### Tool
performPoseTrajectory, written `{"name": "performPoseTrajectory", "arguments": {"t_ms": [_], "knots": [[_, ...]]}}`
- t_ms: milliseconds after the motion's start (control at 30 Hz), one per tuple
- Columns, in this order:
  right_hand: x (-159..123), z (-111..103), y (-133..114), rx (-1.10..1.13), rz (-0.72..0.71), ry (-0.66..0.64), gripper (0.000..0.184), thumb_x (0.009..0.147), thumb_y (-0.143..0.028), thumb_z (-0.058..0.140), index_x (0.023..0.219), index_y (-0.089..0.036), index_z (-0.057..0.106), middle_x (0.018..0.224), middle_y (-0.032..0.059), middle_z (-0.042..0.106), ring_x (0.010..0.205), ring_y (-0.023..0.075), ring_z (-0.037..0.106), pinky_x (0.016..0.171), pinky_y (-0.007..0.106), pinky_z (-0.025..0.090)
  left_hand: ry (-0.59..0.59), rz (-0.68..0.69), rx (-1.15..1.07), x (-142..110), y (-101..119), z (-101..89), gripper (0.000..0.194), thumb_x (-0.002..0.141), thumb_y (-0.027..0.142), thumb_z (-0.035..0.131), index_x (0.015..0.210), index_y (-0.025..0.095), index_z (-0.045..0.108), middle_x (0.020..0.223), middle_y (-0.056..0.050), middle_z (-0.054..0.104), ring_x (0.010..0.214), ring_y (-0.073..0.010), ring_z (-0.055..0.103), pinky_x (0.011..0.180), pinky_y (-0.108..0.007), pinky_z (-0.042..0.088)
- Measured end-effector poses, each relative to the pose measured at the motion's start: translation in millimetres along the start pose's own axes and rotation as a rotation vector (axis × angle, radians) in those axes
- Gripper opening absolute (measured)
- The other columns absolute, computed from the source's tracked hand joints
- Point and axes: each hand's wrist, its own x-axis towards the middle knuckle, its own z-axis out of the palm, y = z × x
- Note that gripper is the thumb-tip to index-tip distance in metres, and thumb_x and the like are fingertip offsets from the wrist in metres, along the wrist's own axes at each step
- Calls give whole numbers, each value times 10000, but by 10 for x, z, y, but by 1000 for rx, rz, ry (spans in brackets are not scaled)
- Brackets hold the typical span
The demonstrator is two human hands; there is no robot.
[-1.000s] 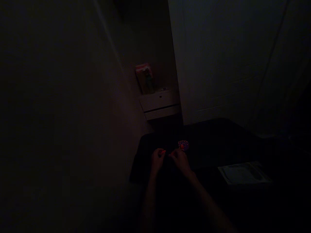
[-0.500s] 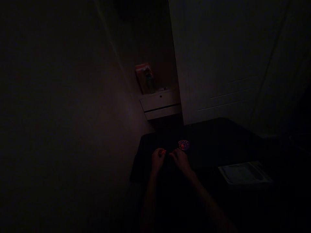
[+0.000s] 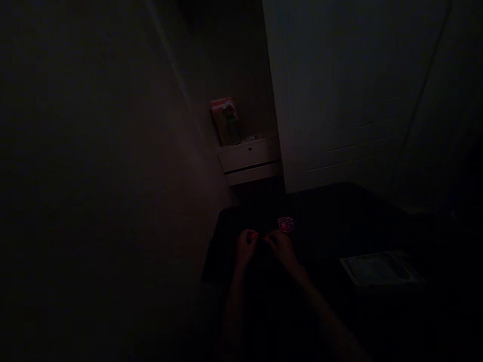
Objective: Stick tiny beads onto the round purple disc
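The room is very dark and details are faint. My left hand (image 3: 245, 247) is closed in a pinch above the dark table (image 3: 332, 216), with red light on its fingertips. What it pinches, if anything, is too dark to name. A short gap to the right, my right hand (image 3: 279, 246) has its fingers pressed together, also lit red at the tips; anything in them is hidden. Just beyond the right hand lies a small rounded object with pinkish-red dots (image 3: 286, 224) along its edge and a reddish spot inside.
A flat, pale printed item, perhaps a book or packet (image 3: 381, 269), lies at the right. Beyond the table stand a white drawer unit (image 3: 249, 158) with a red-topped box or bag (image 3: 225, 120) on it, and a large pale panel (image 3: 339, 100). A wall (image 3: 151, 176) rises on the left.
The picture has become slightly darker. Both hands stay in nearly the same place, with a little more red on the right fingertips.
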Motion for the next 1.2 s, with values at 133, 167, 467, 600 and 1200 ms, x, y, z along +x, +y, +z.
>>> {"name": "performPoseTrajectory", "arguments": {"t_ms": [133,167,467,600,1200], "knots": [[-11,-93,-110,6,0,-12,191,952,-148,561,980,-161,749,1030,96,716,956,224,663,872,318,458,-8,-6,2,-20,126,-53,150,872,285,659,963,169,691,965,-60,712,886,-180,650,847,-312,489],[-14,-113,-136,6,11,-12,204,951,-138,555,995,-162,753,1045,101,720,965,229,668,880,323,462,-11,-10,0,-26,152,-66,149,871,284,659,962,170,691,965,-60,712,887,-180,650,847,-311,489],[-3,-27,-38,50,25,15,200,927,-142,595,1036,-158,762,1072,102,737,1001,241,686,927,349,483,-5,-9,-5,-1,34,-18,158,871,281,657,965,158,692,951,-63,709,874,-180,642,844,-314,486],[5,23,25,71,49,0,202,921,-153,599,1043,-150,760,1081,101,739,1017,250,686,945,369,484,-13,-23,4,4,-18,-4,161,867,271,662,973,154,695,959,-65,711,879,-182,641,843,-315,488],[-20,876,664,170,96,177,321,931,-440,575,1002,-181,749,1030,96,739,940,240,691,861,351,510,-17,-44,-24,-63,-1536,-291,156,874,282,663,956,153,696,945,-58,709,853,-172,640,810,-295,483]]}}
